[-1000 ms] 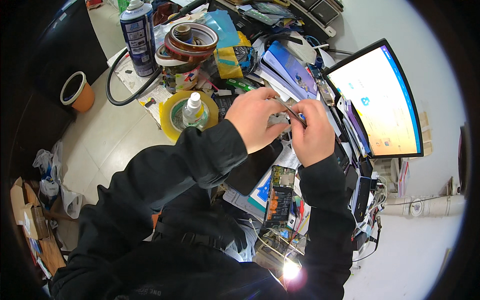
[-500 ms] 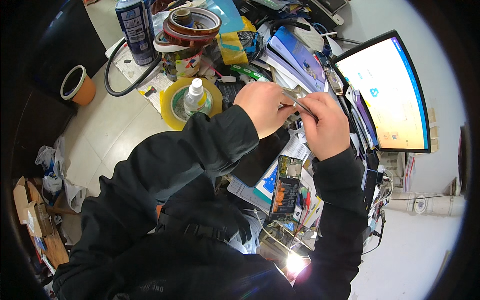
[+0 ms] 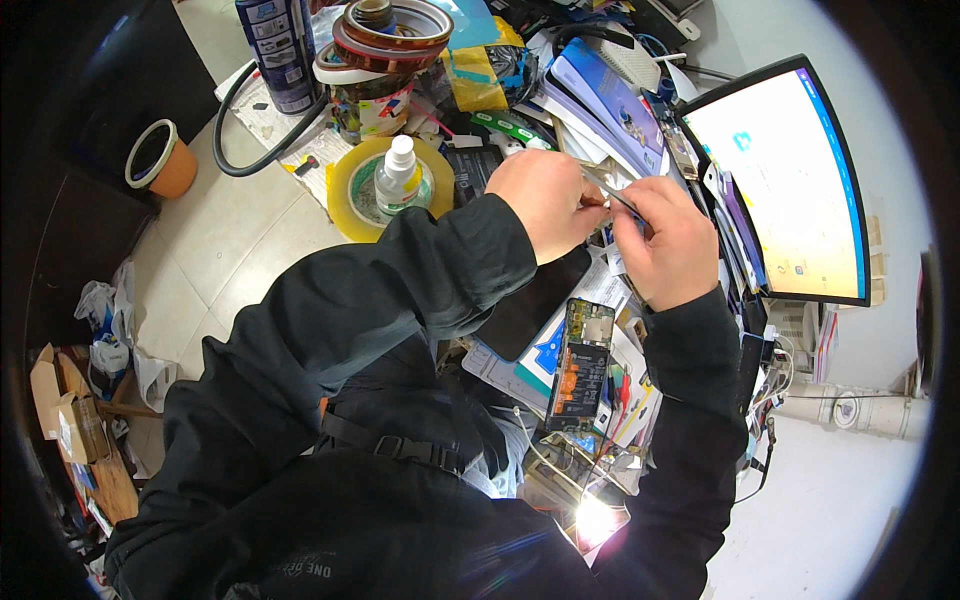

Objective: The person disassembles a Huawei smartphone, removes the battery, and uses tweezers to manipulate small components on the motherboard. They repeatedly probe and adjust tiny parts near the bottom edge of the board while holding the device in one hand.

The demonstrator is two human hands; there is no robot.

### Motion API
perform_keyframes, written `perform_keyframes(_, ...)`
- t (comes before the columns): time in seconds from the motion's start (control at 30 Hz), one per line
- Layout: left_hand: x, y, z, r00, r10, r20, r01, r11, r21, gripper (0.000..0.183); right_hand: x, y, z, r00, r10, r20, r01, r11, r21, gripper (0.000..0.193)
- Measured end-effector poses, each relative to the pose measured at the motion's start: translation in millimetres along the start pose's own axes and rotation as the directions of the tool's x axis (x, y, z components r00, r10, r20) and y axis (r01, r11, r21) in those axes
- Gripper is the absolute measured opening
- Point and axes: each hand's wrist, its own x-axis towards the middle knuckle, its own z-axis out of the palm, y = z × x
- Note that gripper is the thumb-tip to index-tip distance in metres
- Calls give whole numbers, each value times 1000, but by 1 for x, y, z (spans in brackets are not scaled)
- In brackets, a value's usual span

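My right hand (image 3: pixel 672 245) pinches slim metal tweezers (image 3: pixel 610 188), whose far end points up and left toward the fingers of my left hand (image 3: pixel 543 200). The left fingers are pressed together close to the tweezers; what they hold is too small and hidden to make out. Both hands hover over the cluttered bench. Below them lies an opened phone (image 3: pixel 578 375) with its dark battery and circuit board exposed. A dark flat panel (image 3: pixel 535 305) sits to its left, partly under my left sleeve.
Left of my left hand, a clear bottle (image 3: pixel 398 182) stands inside a yellow tape roll (image 3: pixel 345 205). Behind are stacked tape rolls (image 3: pixel 385 62) and a spray can (image 3: pixel 277 60). A lit monitor (image 3: pixel 790 190) stands at right, and a bright lamp (image 3: pixel 597 522) glows near my right forearm.
The whole view has shifted slightly, so the hands and bench sit a little further right. Both hands keep nearly the same pose, the tweezers still in the right.
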Motion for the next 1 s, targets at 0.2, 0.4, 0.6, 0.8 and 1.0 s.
perform_keyframes(0.2, -1, 0, 2, 1000, 3, -8, -3, 1000, -11, 19, -1, 3, -1, 1000, -11, 29, 11, 1000, -27, 12)
perform_keyframes(0.4, -2, 3, 1, 1000, -16, -20, 16, 999, -32, 19, -2, 1, 3, 1000, -17, -5, 17, 999, -52, 10)
perform_keyframes(0.6, -1, 9, -3, 996, -84, 5, 84, 995, -48, 18, -2, 0, 6, 996, -37, -81, 33, 998, -57, 12)
perform_keyframes(0.8, 2, 0, -6, 997, -12, -73, 13, 1000, 22, 22, -1, 3, -7, 975, 148, -168, -119, 978, 173, 11)
perform_keyframes(1.0, -4, 15, -19, 914, 215, -344, -170, 973, 156, 28, -24, -16, -19, 816, 577, 40, -459, 604, 652, 11)
